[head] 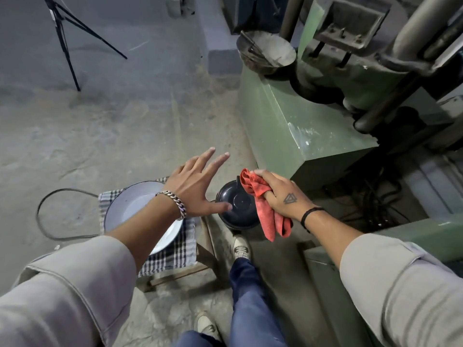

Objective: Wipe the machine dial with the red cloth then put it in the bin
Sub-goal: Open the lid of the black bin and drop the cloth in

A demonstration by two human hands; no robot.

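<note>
My right hand grips the red cloth, which is bunched at the top and hangs down below the fist. It hovers just above the right side of a small black bin with a closed lid that stands on the floor. My left hand is spread open, palm down, and its thumb reaches the bin's left rim. The green machine stands directly behind the bin. I cannot pick out its dial in this view.
A white enamel basin lies on a checked cloth over a low wooden stool at the left. A black cable loops on the concrete floor. A tripod stands far left. My feet are just below the bin.
</note>
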